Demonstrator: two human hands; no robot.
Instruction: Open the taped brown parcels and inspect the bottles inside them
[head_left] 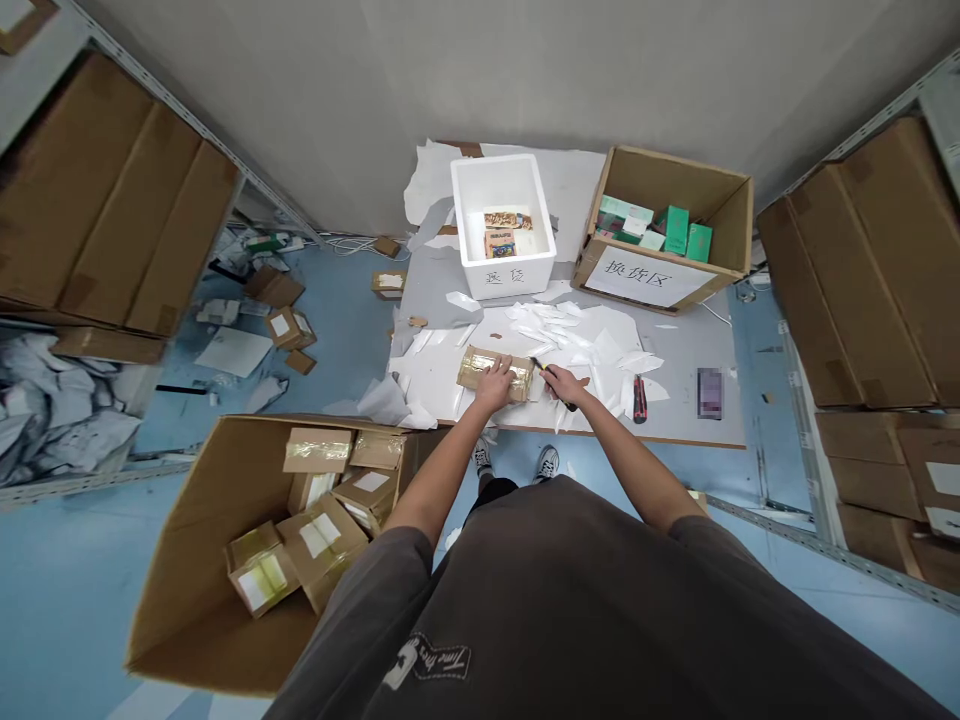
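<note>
A small cardboard box [471, 367] wound with shiny clear tape lies near the front of the table. My left hand [495, 383] grips it from above, fingers over its top. In my right hand [566, 385] is a black and yellow utility knife [541, 368], closed in my fingers, its tip at the box's right end. Whether the blade touches the cardboard is too small to tell. A red and black utility knife [639, 398] lies to the right of my right hand. Torn white paper scraps [551, 325] are spread behind and around the box.
At the back stand a white foam bin [504, 283] with small packages and a carton [660, 280] holding green boxes. A phone-like purple object [709, 393] lies on the right. A large open carton [180, 560] of parcels is at lower left. Shelves of cartons [862, 270] flank the table.
</note>
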